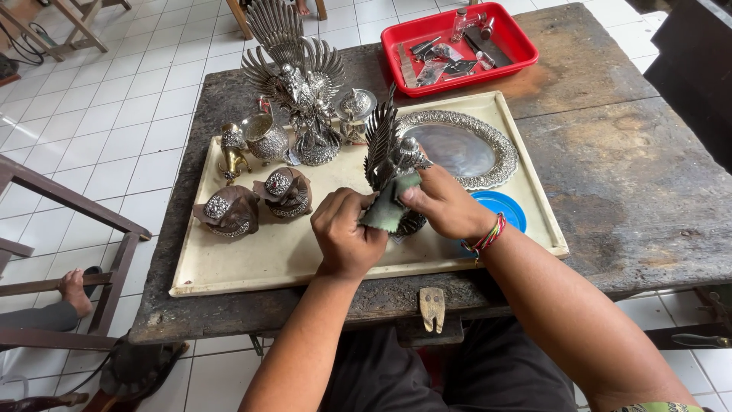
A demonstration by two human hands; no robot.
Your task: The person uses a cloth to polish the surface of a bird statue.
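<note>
- You were mid-polish: your left hand [347,236] and right hand [446,204] both pinched the green cloth [387,207] against the small winged silver figure [390,156].
- The figure stood near the tray's [252,267] front edge; the next move likely called for turning it to reach an unrubbed face.

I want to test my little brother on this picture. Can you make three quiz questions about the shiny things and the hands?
1. True or false: both hands hold the green cloth against the small winged silver figure.
2. Which colour is the tray that holds the small metal tools? A blue, B red, C yellow.
3. Fill the gap: the oval silver-rimmed plate lies on the cream ____.

Key:
1. True: the left hand and the right hand both grip the cloth on the figure.
2. B.
3. Board.
</note>
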